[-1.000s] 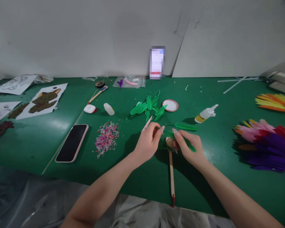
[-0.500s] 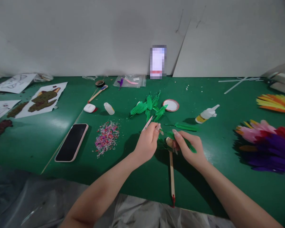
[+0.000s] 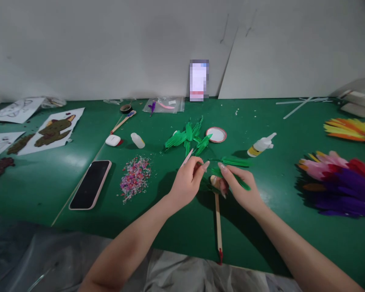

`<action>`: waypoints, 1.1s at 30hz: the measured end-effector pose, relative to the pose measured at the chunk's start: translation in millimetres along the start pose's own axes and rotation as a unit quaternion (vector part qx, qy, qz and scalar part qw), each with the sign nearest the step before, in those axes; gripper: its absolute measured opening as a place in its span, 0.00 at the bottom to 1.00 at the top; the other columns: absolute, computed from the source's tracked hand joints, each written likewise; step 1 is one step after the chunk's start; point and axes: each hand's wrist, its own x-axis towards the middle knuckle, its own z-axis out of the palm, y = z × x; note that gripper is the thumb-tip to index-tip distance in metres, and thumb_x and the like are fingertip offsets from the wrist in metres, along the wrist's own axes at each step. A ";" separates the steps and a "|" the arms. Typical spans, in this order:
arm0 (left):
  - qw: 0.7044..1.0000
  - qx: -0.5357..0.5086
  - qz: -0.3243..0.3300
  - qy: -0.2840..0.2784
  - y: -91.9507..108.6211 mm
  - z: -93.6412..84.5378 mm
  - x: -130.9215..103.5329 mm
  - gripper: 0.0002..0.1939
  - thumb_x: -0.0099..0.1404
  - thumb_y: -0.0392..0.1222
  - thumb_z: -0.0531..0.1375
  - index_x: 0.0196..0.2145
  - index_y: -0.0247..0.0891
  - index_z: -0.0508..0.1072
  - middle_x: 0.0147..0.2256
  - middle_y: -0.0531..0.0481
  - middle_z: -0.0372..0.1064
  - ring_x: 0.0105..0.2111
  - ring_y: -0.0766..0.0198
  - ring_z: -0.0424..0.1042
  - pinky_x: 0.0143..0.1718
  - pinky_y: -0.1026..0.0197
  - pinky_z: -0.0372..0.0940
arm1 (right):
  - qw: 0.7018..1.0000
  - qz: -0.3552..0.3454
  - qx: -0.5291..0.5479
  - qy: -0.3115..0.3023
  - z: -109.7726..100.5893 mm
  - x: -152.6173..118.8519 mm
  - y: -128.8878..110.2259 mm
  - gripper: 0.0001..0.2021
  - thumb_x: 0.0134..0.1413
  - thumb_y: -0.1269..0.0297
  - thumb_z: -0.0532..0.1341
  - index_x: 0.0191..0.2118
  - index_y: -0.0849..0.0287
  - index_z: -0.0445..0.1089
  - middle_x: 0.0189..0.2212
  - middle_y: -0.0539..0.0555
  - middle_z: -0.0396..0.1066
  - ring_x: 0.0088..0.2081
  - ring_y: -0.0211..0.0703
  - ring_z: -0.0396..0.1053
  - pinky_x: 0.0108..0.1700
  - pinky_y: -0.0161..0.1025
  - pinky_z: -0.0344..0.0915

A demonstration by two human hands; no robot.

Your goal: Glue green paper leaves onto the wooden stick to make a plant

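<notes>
My left hand is closed, thumb and finger pinched together, with a slim pink tool sticking out above the knuckles; its kind is unclear. Facing it, my right hand pinches a green feather whose end juts out past the fingers. Below the hands lies a wooden stick with a rounded head and a red cord at its near end. Dark green feather pieces by that head are partly hidden. Just beyond are a cluster of green feathers and a loose green feather.
A white-and-red lid and a glue bottle stand beyond my hands. Leftward are a small white bottle, colourful bits and a phone. Purple feathers lie right. A lit phone leans on the wall.
The whole view has shifted slightly. My left fingertips have drawn a little closer to the right hand's fingertips. Both hands keep their hold.
</notes>
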 end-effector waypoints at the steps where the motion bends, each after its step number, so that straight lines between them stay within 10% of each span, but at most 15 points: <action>1: 1.000 0.005 0.000 -0.003 -0.7 -0.5 0.2 0.09 0.66 0.45 0.49 0.33 0.37 0.61 0.21 0.57 0.54 0.20 0.71 0.54 0.23 0.66 0.51 | 1.000 0.011 0.013 0.000 0.4 0.2 0.1 0.23 0.60 0.55 0.52 0.16 0.59 0.60 0.12 0.47 0.60 0.16 0.33 0.60 0.23 0.32 0.59; 33: 1.000 -0.006 0.000 0.017 -0.3 1.6 -3.1 0.10 0.66 0.47 0.48 0.34 0.37 0.61 0.21 0.57 0.55 0.20 0.71 0.55 0.22 0.66 0.51 | 0.983 0.109 0.151 -0.010 1.9 1.2 -2.1 0.21 0.54 0.50 0.57 0.18 0.60 0.64 0.09 0.46 0.60 0.11 0.33 0.59 0.16 0.32 0.56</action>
